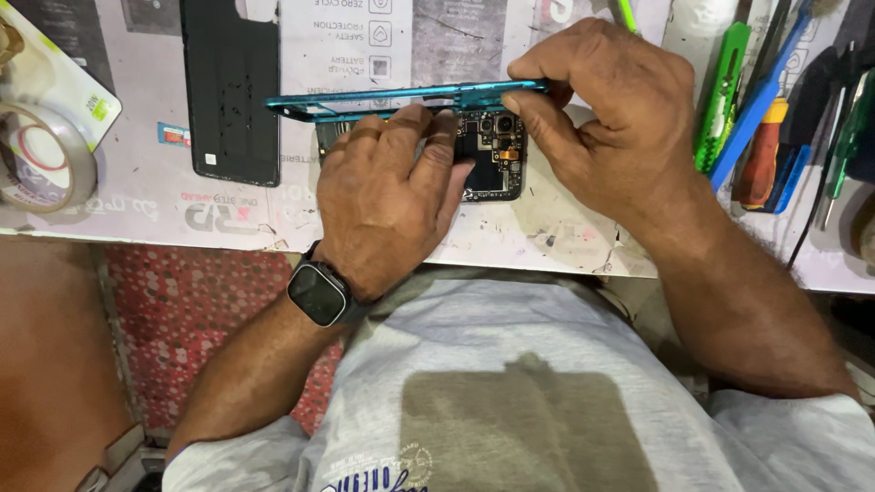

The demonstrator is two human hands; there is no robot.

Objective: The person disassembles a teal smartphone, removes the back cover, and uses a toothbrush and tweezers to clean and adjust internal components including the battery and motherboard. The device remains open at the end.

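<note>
An opened phone body [497,155] lies flat on the white workbench [547,232], its circuit board and camera modules showing. My left hand [387,196] presses down on its left part and hides most of it. My right hand [606,109] pinches the right end of a teal phone frame [365,100], which is lifted and tilted above the phone body. A black smartwatch [319,293] is on my left wrist.
A black phone back cover [230,87] lies at the left of the bench. A roll of clear tape [41,164] sits at the far left. Screwdrivers and green and blue plastic pry tools [761,100] crowd the right side.
</note>
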